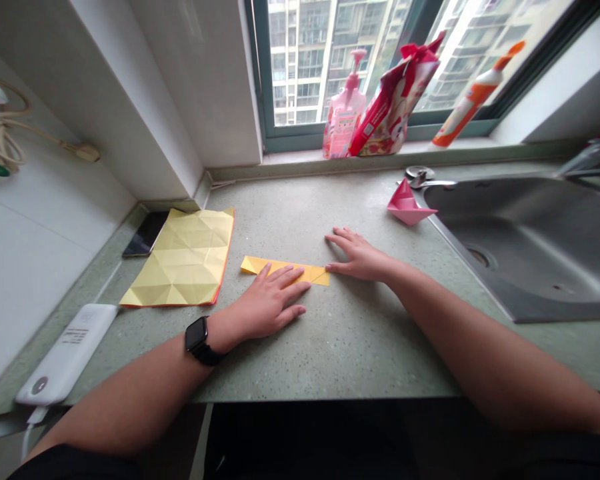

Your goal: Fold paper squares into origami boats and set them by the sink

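Note:
A narrow folded strip of orange-yellow paper [320, 276] lies on the counter in the head view, its left end slightly raised. My left hand [266, 301] rests flat across the strip's middle, fingers spread, and hides part of it. At the strip's right end, my right hand [356, 257] lies with fingers stretched out, its thumb at the paper's edge. Left of my hands is a stack of creased yellow paper sheets [185, 257] with orange-red edges. A pink folded paper boat [409, 205] stands beyond my right hand, near the sink.
A steel sink [490, 293] takes up the right side. White power bank [67, 353] and dark phone [145, 235] lie at left. Along the window sill stand a pink pump bottle [344, 120], a red bag [397, 100] and an orange-white bottle [470, 103]. The counter's front edge is near my forearms.

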Available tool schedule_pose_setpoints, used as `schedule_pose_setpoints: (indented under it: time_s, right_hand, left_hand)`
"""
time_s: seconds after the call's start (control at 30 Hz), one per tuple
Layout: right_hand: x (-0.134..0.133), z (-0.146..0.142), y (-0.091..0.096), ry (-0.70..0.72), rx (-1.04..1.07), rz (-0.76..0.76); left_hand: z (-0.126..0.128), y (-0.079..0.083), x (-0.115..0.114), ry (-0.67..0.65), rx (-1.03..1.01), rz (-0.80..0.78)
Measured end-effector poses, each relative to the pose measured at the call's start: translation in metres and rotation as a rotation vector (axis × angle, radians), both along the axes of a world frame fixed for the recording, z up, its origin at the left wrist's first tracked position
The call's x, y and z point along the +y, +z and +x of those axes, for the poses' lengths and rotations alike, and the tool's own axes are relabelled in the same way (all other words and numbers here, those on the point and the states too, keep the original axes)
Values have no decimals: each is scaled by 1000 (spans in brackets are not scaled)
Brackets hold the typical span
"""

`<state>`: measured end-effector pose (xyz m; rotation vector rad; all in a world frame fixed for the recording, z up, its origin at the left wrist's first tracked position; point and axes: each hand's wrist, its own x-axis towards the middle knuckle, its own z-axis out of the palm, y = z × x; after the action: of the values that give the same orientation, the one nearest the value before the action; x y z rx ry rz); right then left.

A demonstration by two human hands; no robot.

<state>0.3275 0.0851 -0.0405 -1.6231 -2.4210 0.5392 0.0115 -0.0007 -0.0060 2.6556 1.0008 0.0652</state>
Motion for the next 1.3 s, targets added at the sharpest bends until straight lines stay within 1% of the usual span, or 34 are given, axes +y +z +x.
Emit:
schedule_pose_setpoints:
  time_s: [0.1, 0.17, 0.27, 0.33, 0.37, 0.43, 0.5, 0.6, 0.7, 0.77, 0.83, 0.93, 1.0, 1.13, 1.3]
  right_hand:
    - [3, 8, 1, 33, 82, 40]
    - [1, 7, 4, 13, 182, 103]
    - [-9, -2, 15, -38, 287, 289]
    - [-21, -11, 24, 17, 256, 405]
    - [-27, -15, 28, 61, 231, 432]
    - [-40, -24, 34, 170, 160, 397]
    - [-50, -30, 37, 244, 91, 348]
    - [-56, -35, 37, 309, 35, 309]
    - [-55, -36, 35, 343, 22, 267]
    - [-53, -36, 34, 340, 27, 245]
    - [-52, -35, 33, 327, 31, 228]
    - [-50, -33, 33, 309, 18, 206]
    - [-49, -31, 34, 303, 6, 198]
    - [-45, -25, 36, 286, -11, 214]
    - [-39, -18, 34, 236, -11, 252]
  left_hand:
    - [0, 1, -1, 3, -6, -4]
    - [0, 0, -1, 1, -14, 5]
    - [1, -3, -1, -6, -28, 32]
    - [1, -5, -2, -3, -29, 46]
    - [1, -5, -2, 0, -26, 50]
    - [2, -6, -2, 3, -20, 50]
    - [2, -6, -2, 2, -15, 45]
    - [3, -5, -2, -6, -26, 34]
    - [2, -2, -1, 9, -64, 55]
    - [-2, 0, 2, 60, -89, 107]
    - [-9, 2, 6, 146, -96, 184]
    - [-24, 4, 15, 286, -57, 297]
    - [-34, 6, 21, 339, -21, 341]
    - [-43, 10, 30, 370, -8, 380]
    - [-42, 14, 33, 362, -27, 384]
